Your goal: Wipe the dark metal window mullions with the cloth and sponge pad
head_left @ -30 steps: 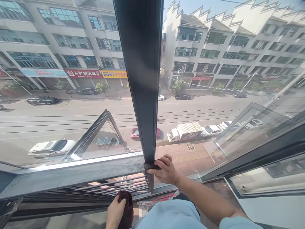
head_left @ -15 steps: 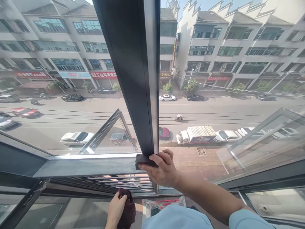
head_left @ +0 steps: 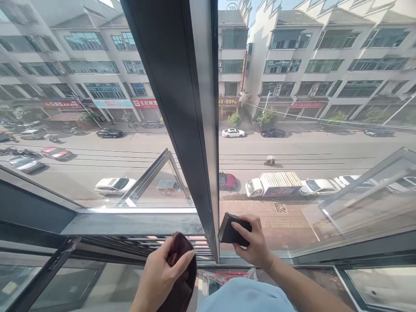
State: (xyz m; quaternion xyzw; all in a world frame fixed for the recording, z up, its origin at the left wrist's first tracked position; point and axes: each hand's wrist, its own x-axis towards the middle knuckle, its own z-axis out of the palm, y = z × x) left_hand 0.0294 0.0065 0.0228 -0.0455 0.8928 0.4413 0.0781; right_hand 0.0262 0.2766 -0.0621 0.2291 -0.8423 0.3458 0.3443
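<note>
Currently my right hand (head_left: pixel 255 242) pinches a dark pad (head_left: pixel 231 229) beside the mullion (head_left: pixel 198 130) base; left hand (head_left: pixel 162 275) clutches a maroon cloth (head_left: pixel 182 268).
Advice: fingers closed firmly; pad sits at 3 o'clock of the post, apart from it—press flat, keep strokes along the frame.

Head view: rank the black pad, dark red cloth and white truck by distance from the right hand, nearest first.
1. black pad: held in the right hand.
2. dark red cloth: left of it, in the left hand.
3. white truck: far below, on the street.

A grey metal window sill (head_left: pixel 130 223) runs beneath the dark vertical frame post (head_left: pixel 191 130); nothing lies on it.
</note>
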